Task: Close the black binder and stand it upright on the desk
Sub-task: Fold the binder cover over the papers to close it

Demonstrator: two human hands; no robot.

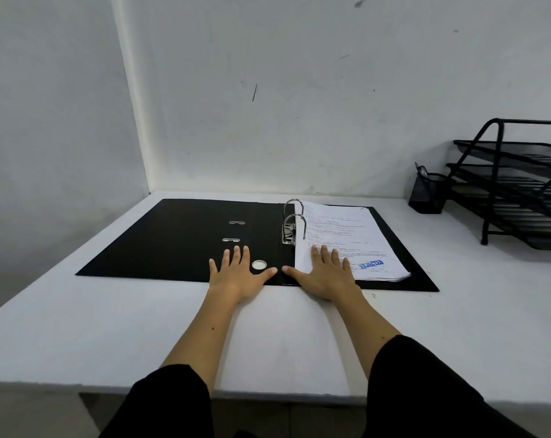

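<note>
Both grips flat on open binder (pixel 173 241)

Scuffed white walls (pixel 299 90) — white desk (pixel 110 327), corner-set

Black binder (pixel 173 241), white desk (pixel 110 327), blue-stamped white papers (pixel 347 238), black mesh trays (pixel 520 191).

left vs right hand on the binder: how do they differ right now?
The left hand lies on the bare black inside of the binder, next to the round metal finger hole; the right hand lies on the stack of papers. The left sits left of the ring mechanism, the right to its right. Both are flat, palm down, fingers spread, gripping nothing, at the near edge.
</note>
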